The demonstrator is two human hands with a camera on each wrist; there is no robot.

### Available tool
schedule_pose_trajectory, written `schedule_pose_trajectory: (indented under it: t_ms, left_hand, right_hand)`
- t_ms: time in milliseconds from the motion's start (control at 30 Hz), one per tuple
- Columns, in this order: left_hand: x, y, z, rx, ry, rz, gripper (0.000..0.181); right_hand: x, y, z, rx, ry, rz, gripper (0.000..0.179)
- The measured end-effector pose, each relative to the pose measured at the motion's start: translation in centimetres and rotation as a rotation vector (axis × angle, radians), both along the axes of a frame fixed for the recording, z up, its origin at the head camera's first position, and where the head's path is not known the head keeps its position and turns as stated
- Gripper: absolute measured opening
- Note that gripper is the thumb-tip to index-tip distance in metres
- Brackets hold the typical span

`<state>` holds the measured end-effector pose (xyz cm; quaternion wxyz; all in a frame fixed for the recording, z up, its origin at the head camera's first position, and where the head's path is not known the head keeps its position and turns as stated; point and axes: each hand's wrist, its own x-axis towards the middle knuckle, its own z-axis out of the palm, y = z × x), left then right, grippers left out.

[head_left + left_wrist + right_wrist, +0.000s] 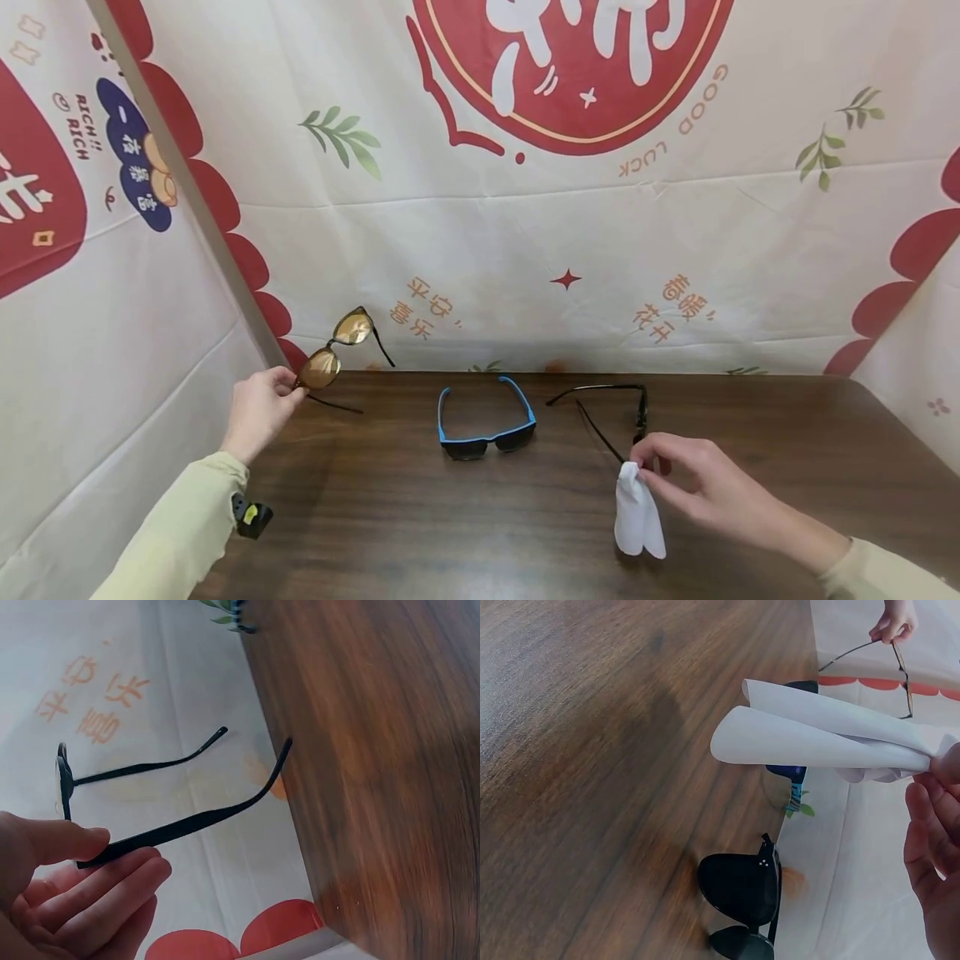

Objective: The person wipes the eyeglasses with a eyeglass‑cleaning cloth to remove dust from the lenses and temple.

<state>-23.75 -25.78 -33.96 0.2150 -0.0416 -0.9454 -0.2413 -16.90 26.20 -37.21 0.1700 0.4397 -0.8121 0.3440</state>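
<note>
My left hand (258, 410) pinches a pair of dark-framed glasses with amber lenses (322, 368) at the corner where lens and temple meet, raised over the table's back left. Both temples (187, 825) of that pair are unfolded in the left wrist view. Between thumb and fingers, my right hand (705, 483) holds a white cloth (639, 517) that hangs down in folds. Behind the cloth, black sunglasses (739, 889) rest on the table with temples spread, partly hidden by the hand in the head view.
Blue-and-black sunglasses (487, 439) lie lenses toward me at mid-table, temples unfolded. The brown wooden table (450, 533) meets a printed white curtain (480, 242) along its back edge, with more curtain on the left and right sides.
</note>
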Motion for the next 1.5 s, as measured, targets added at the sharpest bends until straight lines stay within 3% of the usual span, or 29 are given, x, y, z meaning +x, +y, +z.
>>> schedule_pose_trajectory:
  t_ms: [200,333,467,600,800,967,1133,1367,1500]
  left_hand:
    - [0.0,0.7,-0.9,-0.16,0.078,-0.043,0.008]
    - [0.4,1.3,-1.3,-0.238,0.064,-0.107,0.018]
    - [0.7,1.7,-1.9,-0.276,0.021,-0.182,0.027]
    - [1.1,1.9,-2.8,-0.295,-0.026,-0.219,0.027]
    - [1.5,2.2,-4.3,-0.326,-0.081,-0.22,0.024]
    - [1.3,2.1,-5.2,-0.334,-0.058,-0.253,0.025]
    - [1.2,1.7,-6.2,-0.341,-0.042,-0.237,0.028]
    - [0.7,1.3,-7.6,-0.325,-0.08,-0.232,0.028]
    - [0.5,1.4,-7.7,-0.339,-0.122,-0.235,0.029]
  right_hand:
    - [0.0,-0.2,-0.1,-0.002,0.001,0.004,0.043]
    - [0.0,-0.3,-0.3,-0.007,0.014,0.011,0.042]
    - [-0.1,-0.2,-0.5,-0.013,0.028,0.018,0.041]
    - [0.2,-0.1,-0.7,-0.009,0.025,0.007,0.041]
    - [0.5,0.1,-0.9,-0.009,0.015,0.0,0.042]
    - [0.7,0.1,-1.0,-0.017,0.025,-0.002,0.042]
    - [0.8,0.3,-1.2,-0.013,0.009,-0.015,0.042]
    - [0.8,0.7,-1.2,-0.015,0.023,-0.019,0.041]
    - [0.8,1.0,-1.0,-0.008,0.024,-0.032,0.042]
